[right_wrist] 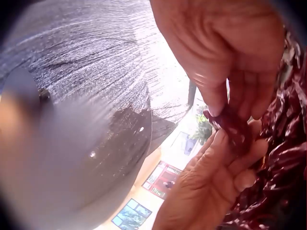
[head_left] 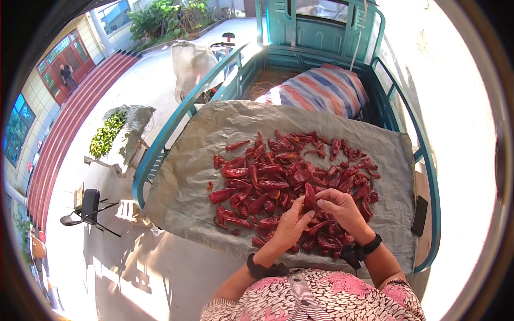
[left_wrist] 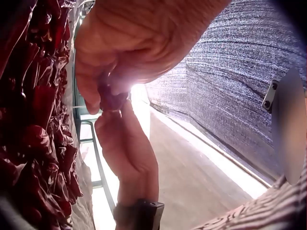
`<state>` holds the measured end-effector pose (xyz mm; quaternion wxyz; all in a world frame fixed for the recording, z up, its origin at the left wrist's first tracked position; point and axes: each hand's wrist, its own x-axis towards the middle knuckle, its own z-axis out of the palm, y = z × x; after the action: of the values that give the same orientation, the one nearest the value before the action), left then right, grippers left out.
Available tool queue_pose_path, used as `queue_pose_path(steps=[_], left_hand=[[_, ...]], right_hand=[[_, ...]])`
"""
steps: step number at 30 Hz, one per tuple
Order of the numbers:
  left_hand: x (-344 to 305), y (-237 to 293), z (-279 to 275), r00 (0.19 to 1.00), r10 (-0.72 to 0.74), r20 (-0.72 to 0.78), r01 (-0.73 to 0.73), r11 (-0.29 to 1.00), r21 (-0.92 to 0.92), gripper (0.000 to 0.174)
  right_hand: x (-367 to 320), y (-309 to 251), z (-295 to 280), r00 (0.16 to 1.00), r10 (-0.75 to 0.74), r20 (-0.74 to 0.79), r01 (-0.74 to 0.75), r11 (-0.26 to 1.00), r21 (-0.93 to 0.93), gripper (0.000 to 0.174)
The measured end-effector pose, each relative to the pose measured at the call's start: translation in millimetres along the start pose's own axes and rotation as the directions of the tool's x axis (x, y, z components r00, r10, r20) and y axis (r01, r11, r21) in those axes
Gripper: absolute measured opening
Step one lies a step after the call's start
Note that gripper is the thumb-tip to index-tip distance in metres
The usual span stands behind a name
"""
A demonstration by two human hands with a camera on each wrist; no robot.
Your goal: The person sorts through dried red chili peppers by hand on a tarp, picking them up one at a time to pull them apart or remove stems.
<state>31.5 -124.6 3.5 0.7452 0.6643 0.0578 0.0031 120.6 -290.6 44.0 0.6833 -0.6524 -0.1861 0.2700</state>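
A dark red dried chili pepper [head_left: 310,198] is held up between both hands, over a wide pile of similar dried chili peppers [head_left: 270,176]. My left hand [head_left: 293,222] pinches it from the left, thumb and fingers around its lower part. From the other side, my right hand [head_left: 342,211] grips it with thumb and fingertips. In the right wrist view the held pepper [right_wrist: 232,129] looks wrinkled and glossy, spanning the gap between the two hands. The fingers cover part of it in the left wrist view.
The pile lies on a grey-green tarp [head_left: 187,160] spread over the bed of a teal cargo vehicle [head_left: 321,27]. A striped sack [head_left: 321,91] sits beyond it. Metal side rails [head_left: 428,160] flank the tarp. A black folding chair [head_left: 91,206] and a stand with green peppers [head_left: 108,132] are at left.
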Motion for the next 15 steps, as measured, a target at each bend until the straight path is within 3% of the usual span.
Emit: queue_pose_path(steps=[2, 3, 6, 7, 9, 10, 12, 13, 14, 15], left_hand=[[-5.4, 0.8, -5.6, 0.999, -0.013, 0.03, 0.015, 0.999, -0.043, 0.03], [-7.5, 1.6, -8.4, 0.999, -0.046, 0.023, 0.047, 0.999, -0.027, 0.028], [-9.9, -8.0, -14.0, 0.997, -0.002, 0.074, 0.004, 1.0, -0.027, 0.032], [-10.6, -8.4, -8.2, 1.0, 0.019, 0.025, -0.019, 1.0, 0.001, 0.033], [-10.6, -7.6, 9.1, 0.996, 0.059, -0.07, -0.055, 0.997, 0.057, 0.036], [-11.3, -9.6, 9.5, 0.998, 0.039, -0.048, -0.034, 0.995, 0.097, 0.037], [-10.5, -17.4, 9.4, 1.0, -0.008, -0.003, 0.008, 0.984, 0.176, 0.039], [-12.5, -19.6, 7.9, 0.998, 0.057, -0.031, -0.048, 0.971, 0.236, 0.038], [-16.1, -21.0, 4.8, 0.997, 0.057, -0.043, -0.042, 0.953, 0.301, 0.037], [-19.9, -13.8, 1.4, 0.997, 0.059, -0.055, -0.035, 0.93, 0.366, 0.037]], right_hand=[[-8.8, 3.9, -5.7, 0.991, -0.102, -0.084, 0.088, 0.984, -0.154, 0.015], [-13.4, 0.8, -6.0, 0.989, -0.068, -0.135, 0.064, 0.997, -0.034, 0.014], [-18.3, -8.3, -16.8, 0.978, -0.011, -0.207, 0.01, 1.0, -0.01, 0.015], [-19.7, -8.9, -17.1, 0.978, 0.013, -0.206, -0.01, 1.0, 0.017, 0.016], [-18.0, -4.2, -8.2, 0.978, -0.028, -0.206, 0.047, 0.995, 0.086, 0.016], [-17.5, 1.2, -5.1, 0.977, -0.044, -0.208, 0.07, 0.99, 0.121, 0.016], [-14.7, 13.9, -7.6, 0.912, -0.245, -0.328, 0.179, 0.959, -0.22, 0.015], [-12.5, 17.3, -7.7, 0.844, -0.383, -0.376, 0.229, 0.891, -0.393, 0.016], [-12.5, 19.1, -8.4, 0.761, -0.517, -0.393, 0.251, 0.792, -0.557, 0.018], [-17.1, 16.3, -13.0, 0.688, -0.644, -0.334, 0.169, 0.59, -0.789, 0.024]])
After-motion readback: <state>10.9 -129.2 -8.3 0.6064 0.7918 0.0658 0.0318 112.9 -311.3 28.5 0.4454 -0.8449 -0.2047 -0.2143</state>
